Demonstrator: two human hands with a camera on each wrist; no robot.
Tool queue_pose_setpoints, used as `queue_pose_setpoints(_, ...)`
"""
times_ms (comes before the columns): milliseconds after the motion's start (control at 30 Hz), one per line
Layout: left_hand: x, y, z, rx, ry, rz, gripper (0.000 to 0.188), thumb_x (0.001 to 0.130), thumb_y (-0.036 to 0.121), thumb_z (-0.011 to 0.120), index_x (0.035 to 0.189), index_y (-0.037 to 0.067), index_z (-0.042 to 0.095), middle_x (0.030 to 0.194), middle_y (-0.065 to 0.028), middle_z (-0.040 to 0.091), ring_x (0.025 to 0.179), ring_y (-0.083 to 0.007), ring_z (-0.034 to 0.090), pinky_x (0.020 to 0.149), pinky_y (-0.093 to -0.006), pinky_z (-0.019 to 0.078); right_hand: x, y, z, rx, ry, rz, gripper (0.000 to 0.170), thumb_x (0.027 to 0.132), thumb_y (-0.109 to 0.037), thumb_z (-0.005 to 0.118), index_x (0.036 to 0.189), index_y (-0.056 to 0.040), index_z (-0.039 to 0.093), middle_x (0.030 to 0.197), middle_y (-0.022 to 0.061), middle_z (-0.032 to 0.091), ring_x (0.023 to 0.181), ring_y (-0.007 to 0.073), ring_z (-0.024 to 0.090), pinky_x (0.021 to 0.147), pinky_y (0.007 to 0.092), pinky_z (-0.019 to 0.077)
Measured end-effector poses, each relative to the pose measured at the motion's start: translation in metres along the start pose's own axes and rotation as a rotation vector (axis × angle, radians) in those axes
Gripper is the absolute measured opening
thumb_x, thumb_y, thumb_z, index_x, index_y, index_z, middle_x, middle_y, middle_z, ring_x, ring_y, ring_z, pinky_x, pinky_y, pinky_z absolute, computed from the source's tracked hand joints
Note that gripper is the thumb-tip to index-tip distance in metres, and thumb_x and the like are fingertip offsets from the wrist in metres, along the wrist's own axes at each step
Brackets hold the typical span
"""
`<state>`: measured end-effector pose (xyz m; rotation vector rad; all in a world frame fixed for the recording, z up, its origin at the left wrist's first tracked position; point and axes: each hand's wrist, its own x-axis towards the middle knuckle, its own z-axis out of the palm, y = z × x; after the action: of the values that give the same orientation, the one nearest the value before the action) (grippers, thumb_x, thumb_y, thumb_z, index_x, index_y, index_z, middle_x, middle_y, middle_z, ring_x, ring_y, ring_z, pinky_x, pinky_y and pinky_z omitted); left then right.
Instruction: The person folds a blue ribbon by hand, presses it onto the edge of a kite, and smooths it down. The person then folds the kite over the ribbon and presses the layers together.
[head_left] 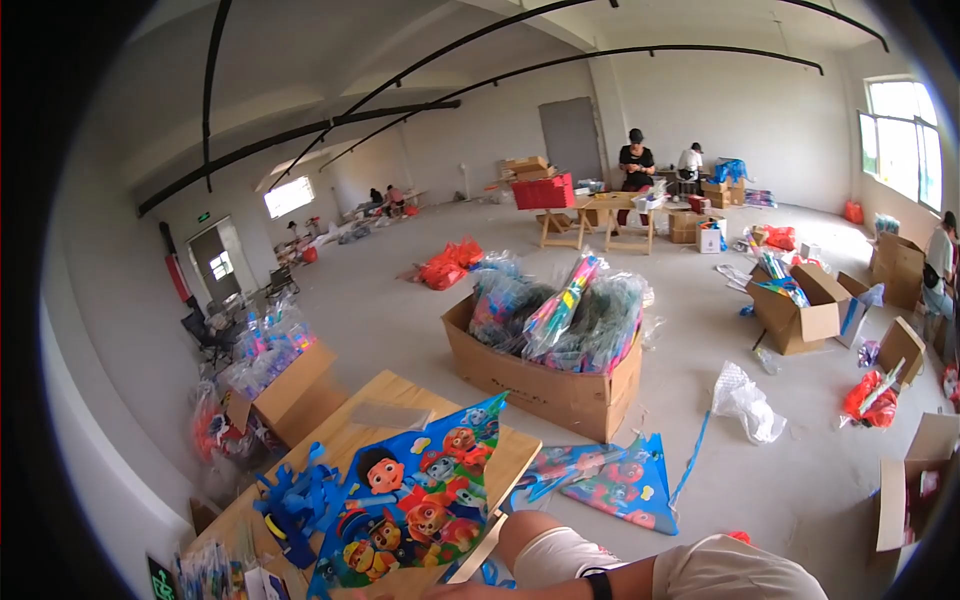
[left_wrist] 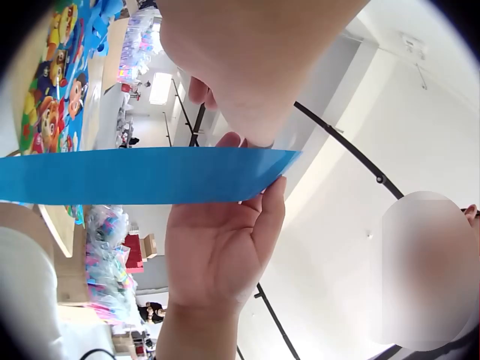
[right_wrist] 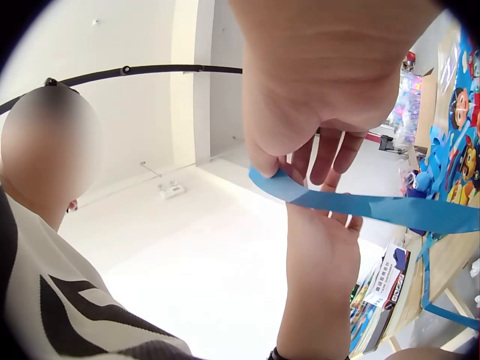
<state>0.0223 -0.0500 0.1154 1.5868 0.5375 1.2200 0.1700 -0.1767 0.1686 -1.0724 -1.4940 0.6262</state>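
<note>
A flat blue ribbon (left_wrist: 120, 176) is held up between the two hands, its slant-cut end at the fingertips and its length running off toward the table side. The right hand (right_wrist: 322, 112) pinches it near that end, thumb on one face and fingers behind. The left hand (left_wrist: 232, 82) is close against it, but its fingertips are partly hidden, so I cannot tell whether it grips the ribbon too.

To handle it well, keep the pinch close to the cut end and the faces flat; the right wrist view shows a curl there that could become a twist. Light tension should be enough, as a strip this thin looks likely to crease.

Beside the hands, a blue cartoon-print sheet (head_left: 420, 500), probably a kite sail, lies across the wooden table (head_left: 515, 455). A tangle of blue ribbons (head_left: 300, 490) sits at its left; keeping the held length away from that heap would avoid snags. A second printed sheet (head_left: 630, 490) lies past the table's edge.

Beyond stands a cardboard box (head_left: 500, 375) of plastic-wrapped packets, and far back a person in black (head_left: 635, 160) stands at another table.
</note>
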Motion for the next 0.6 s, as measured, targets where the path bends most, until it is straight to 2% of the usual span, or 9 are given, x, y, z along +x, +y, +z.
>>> queue_pose_setpoints(133,-0.001,0.014,-0.006,0.245,-0.034,0.127,0.029,0.100,0.024,0.063,0.116,0.000,0.064,0.106,-0.0106,0.062,0.095,-0.0201,0.061,0.080,-0.0352,0.0493,0.001,0.011,-0.003,-0.057,0.026,-0.104,0.013,0.097,-0.016,0.067,0.102,-0.0043,0.063,0.099,0.0131,0.066,0.091,0.0237,0.065,0.078,0.0373,0.0507)
queue_pose_setpoints(200,-0.005,-0.009,-0.018,-0.103,-0.237,-0.207,0.022,0.099,0.020,0.066,0.112,0.001,0.064,0.100,-0.0074,0.063,0.095,-0.0175,0.061,0.078,-0.0323,0.0493,-0.002,0.013,-0.004,-0.051,0.012,-0.061,0.013,0.096,-0.012,0.067,0.105,-0.0028,0.063,0.112,0.0138,0.066,0.103,0.0273,0.064,0.088,0.0383,0.0500)
queue_pose_setpoints(233,-0.006,-0.005,-0.019,-0.122,-0.260,-0.234,0.018,0.101,0.017,0.063,0.109,0.002,0.064,0.099,-0.0069,0.063,0.094,-0.0164,0.061,0.078,-0.0318,0.0489,-0.003,0.011,-0.006,-0.029,-0.044,0.014,0.012,0.095,-0.008,0.069,0.103,-0.0012,0.062,0.122,0.0145,0.065,0.113,0.0308,0.062,0.096,0.0392,0.0484)
queue_pose_setpoints(267,-0.005,0.000,-0.017,-0.144,-0.287,-0.260,0.013,0.102,0.015,0.060,0.107,0.003,0.065,0.099,-0.0064,0.063,0.093,-0.0154,0.061,0.078,-0.0313,0.0485,-0.004,0.010,-0.006,0.012,-0.088,0.019,0.012,0.095,-0.008,0.069,0.103,-0.0012,0.062,0.122,0.0145,0.065,0.113,0.0308,0.062,0.096,0.0392,0.0484)
queue_pose_setpoints(333,-0.012,-0.006,-0.022,-0.354,-0.168,-0.487,0.004,0.093,-0.001,0.062,0.093,0.001,0.066,0.114,-0.0096,0.059,0.104,-0.0170,0.056,0.093,-0.0306,0.0409,-0.005,0.009,-0.008,-0.047,-0.063,0.070,0.012,0.095,-0.008,0.068,0.101,-0.0014,0.061,0.121,0.0140,0.066,0.109,0.0309,0.064,0.093,0.0381,0.0500)
queue_pose_setpoints(433,-0.012,0.016,-0.014,-0.356,-0.155,-0.506,0.008,0.089,-0.006,0.063,0.093,0.001,0.066,0.114,-0.0087,0.059,0.102,-0.0159,0.056,0.092,-0.0290,0.0416,-0.008,0.008,-0.007,-0.034,-0.061,0.102,0.013,0.095,-0.009,0.069,0.098,-0.0008,0.059,0.120,0.0138,0.067,0.105,0.0307,0.065,0.089,0.0372,0.0513)
queue_pose_setpoints(500,-0.014,0.009,-0.016,-0.363,-0.179,-0.481,0.007,0.093,-0.003,0.066,0.098,0.002,0.066,0.117,-0.0071,0.058,0.101,-0.0116,0.056,0.090,-0.0244,0.0406,-0.014,0.019,-0.005,-0.015,-0.036,0.074,0.015,0.095,-0.011,0.070,0.102,-0.0033,0.058,0.110,0.0102,0.066,0.100,0.0248,0.064,0.085,0.0344,0.0510)
queue_pose_setpoints(567,-0.016,0.007,-0.016,-0.370,-0.096,-0.429,0.008,0.092,-0.003,0.066,0.098,0.002,0.065,0.119,-0.0078,0.057,0.102,-0.0127,0.055,0.090,-0.0271,0.0414,-0.023,0.033,-0.007,0.188,-0.157,0.385,0.013,0.098,-0.012,0.067,0.103,-0.0038,0.058,0.105,0.0036,0.065,0.098,0.0119,0.061,0.083,0.0287,0.0491)
queue_pose_setpoints(600,-0.016,0.006,-0.016,-0.269,-0.084,-0.347,0.005,0.093,0.002,0.066,0.096,0.003,0.063,0.121,-0.0090,0.055,0.104,-0.0146,0.053,0.090,-0.0304,0.0422,-0.026,0.043,0.000,0.527,-0.114,0.389,0.009,0.102,-0.013,0.064,0.104,-0.0051,0.059,0.097,-0.0037,0.060,0.093,0.0027,0.053,0.079,0.0232,0.0453)
